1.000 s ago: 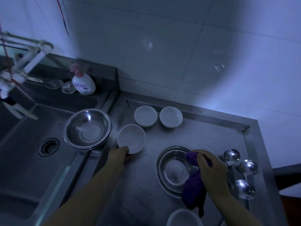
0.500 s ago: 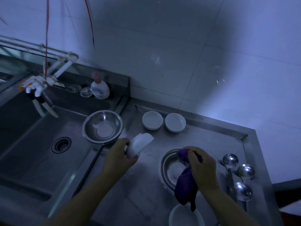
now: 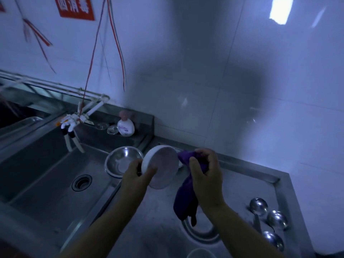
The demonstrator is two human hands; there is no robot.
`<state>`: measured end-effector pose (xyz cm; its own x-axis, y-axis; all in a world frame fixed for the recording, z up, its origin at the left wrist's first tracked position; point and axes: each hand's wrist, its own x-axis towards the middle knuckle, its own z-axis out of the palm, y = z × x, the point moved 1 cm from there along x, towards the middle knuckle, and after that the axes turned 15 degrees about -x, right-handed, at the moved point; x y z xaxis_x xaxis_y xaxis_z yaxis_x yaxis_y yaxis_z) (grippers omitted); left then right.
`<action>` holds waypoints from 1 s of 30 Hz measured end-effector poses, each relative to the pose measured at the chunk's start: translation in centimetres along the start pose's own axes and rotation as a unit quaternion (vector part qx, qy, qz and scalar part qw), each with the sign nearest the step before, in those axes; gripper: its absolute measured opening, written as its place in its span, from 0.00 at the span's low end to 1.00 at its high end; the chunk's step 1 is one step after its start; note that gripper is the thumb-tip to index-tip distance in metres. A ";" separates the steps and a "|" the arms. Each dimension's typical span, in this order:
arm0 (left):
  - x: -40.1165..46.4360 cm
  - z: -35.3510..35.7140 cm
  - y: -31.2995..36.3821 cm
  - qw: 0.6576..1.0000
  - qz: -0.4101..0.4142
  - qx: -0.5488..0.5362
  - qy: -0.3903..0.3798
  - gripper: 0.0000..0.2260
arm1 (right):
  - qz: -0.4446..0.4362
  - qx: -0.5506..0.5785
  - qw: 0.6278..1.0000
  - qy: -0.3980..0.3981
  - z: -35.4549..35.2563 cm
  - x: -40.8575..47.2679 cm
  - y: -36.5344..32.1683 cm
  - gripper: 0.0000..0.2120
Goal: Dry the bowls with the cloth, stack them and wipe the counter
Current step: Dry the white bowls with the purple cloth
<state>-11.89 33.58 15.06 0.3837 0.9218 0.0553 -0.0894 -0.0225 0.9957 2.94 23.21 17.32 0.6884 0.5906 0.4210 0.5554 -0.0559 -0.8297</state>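
White bowl (image 3: pixel 161 167) is up in the air at frame center, tipped on edge, left hand (image 3: pixel 136 175) pinching its rim. Right hand (image 3: pixel 205 171) is bunched around the purple cloth (image 3: pixel 186 198) just beside it. Lower down, a steel bowl (image 3: pixel 202 233) is mostly hidden behind the cloth, and another white bowl (image 3: pixel 200 253) is cut off at the bottom edge.

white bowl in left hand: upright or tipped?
Tipped. The white bowl is held on edge in the left hand, its opening facing the purple cloth.

Brushed steel counter (image 3: pixel 160 216), purple cloth (image 3: pixel 186 198)
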 end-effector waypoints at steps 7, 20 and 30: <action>-4.1 7.0 3.7 0.988 -0.013 -0.147 0.050 0.13 | -0.323 -0.299 0.896 -0.061 -3.7 -1.0 -1.5 0.13; -7.0 15.4 6.9 0.996 -0.005 0.004 -0.086 0.15 | -0.569 -0.350 0.743 -0.032 -14.1 -0.5 5.0 0.14; -8.9 20.0 9.1 0.994 0.030 -0.075 -0.073 0.10 | -0.435 -0.327 0.837 0.057 -16.1 -0.4 2.0 0.14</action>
<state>2.31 17.42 25.08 0.5026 0.8540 0.1345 -0.2478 -0.0067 0.9688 11.29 9.86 21.40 -0.0893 0.5584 0.8247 0.9805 -0.0963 0.1714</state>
